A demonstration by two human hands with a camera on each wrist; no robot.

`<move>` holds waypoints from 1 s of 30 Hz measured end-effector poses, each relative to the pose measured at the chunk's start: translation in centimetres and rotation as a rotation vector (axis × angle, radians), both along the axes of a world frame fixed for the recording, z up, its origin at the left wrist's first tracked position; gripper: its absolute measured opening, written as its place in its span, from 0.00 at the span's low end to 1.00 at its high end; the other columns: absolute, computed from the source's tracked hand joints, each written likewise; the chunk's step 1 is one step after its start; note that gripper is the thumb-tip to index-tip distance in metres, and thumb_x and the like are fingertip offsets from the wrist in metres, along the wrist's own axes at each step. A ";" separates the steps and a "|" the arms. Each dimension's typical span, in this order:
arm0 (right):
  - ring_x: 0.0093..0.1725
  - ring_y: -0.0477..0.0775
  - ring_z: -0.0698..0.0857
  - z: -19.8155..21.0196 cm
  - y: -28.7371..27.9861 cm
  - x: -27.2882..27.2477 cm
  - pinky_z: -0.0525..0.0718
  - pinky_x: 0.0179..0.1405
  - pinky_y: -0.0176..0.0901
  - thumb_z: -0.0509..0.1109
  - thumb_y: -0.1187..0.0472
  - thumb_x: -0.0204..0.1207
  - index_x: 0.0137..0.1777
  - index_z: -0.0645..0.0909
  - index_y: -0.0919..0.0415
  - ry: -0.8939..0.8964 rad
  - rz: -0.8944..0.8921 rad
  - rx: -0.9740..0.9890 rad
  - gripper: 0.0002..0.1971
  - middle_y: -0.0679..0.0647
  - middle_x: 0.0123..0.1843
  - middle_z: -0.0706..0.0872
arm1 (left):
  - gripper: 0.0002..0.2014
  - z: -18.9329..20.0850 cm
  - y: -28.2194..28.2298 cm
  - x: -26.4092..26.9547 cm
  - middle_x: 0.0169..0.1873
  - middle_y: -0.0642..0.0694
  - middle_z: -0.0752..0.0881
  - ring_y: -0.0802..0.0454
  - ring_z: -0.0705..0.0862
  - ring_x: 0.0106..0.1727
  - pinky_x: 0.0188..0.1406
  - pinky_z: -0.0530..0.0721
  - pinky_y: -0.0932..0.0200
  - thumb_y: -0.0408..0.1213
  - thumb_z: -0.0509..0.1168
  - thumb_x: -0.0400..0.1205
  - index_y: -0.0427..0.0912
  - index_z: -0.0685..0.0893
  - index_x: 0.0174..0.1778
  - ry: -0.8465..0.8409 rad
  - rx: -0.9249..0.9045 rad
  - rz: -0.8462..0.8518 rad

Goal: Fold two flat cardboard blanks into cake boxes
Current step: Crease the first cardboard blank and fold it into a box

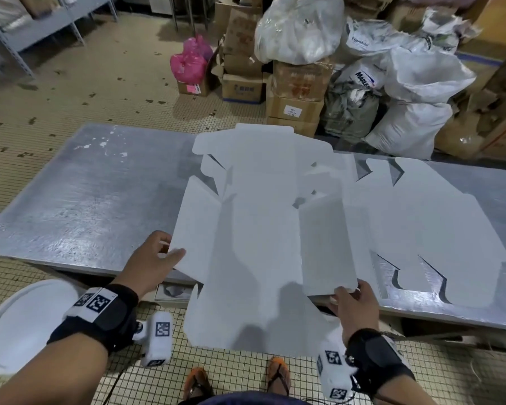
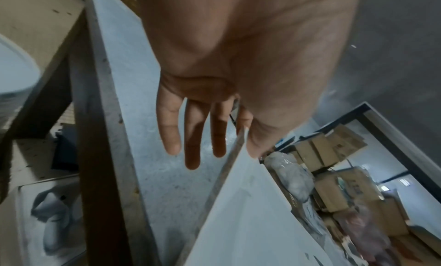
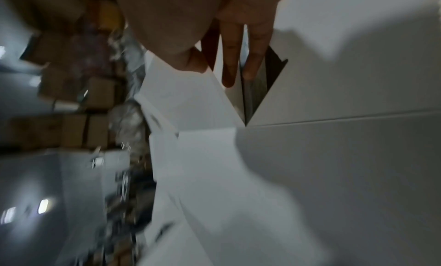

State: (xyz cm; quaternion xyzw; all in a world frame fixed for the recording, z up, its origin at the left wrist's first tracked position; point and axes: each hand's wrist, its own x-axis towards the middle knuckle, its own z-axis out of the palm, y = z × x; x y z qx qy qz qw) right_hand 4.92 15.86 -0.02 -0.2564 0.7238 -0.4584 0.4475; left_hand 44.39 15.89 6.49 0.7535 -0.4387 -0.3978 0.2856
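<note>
On steel table, two blanks, flat blank rightward, creased blank pinched by left hand, right hand

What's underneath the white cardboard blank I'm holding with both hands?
Under the white cardboard blank lies the grey metal table; its near end overhangs the tiled floor. Fingers of the left hand and right hand reach beneath its raised sides. The tabletop below is covered.
</note>
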 end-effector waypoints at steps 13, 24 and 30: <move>0.57 0.43 0.87 0.8 0.6 3.5 0.87 0.52 0.46 0.74 0.52 0.78 0.66 0.70 0.47 0.294 0.487 -0.042 0.20 0.43 0.56 0.79 | 0.60 -0.7 0.0 -2.5 0.73 0.53 0.73 0.52 0.86 0.57 0.49 0.90 0.57 0.37 0.82 0.68 0.76 0.43 0.79 -0.102 0.307 -0.614; 0.51 0.36 0.84 0.1 0.0 5.1 0.80 0.52 0.36 0.73 0.59 0.79 0.66 0.68 0.41 0.419 0.664 -0.033 0.22 0.38 0.53 0.84 | 0.34 -2.1 1.1 1.3 0.65 0.54 0.76 0.56 0.77 0.61 0.58 0.76 0.65 0.50 0.77 0.75 0.48 0.69 0.73 -0.474 0.478 -0.651; 0.45 0.33 0.82 -0.5 -0.8 4.4 0.74 0.41 0.20 0.73 0.59 0.78 0.68 0.69 0.45 0.499 0.767 -0.021 0.23 0.35 0.48 0.81 | 0.23 -0.8 -0.6 1.1 0.51 0.62 0.90 0.62 0.86 0.58 0.47 0.79 0.69 0.37 0.81 0.73 0.58 0.82 0.60 -0.169 0.113 -0.354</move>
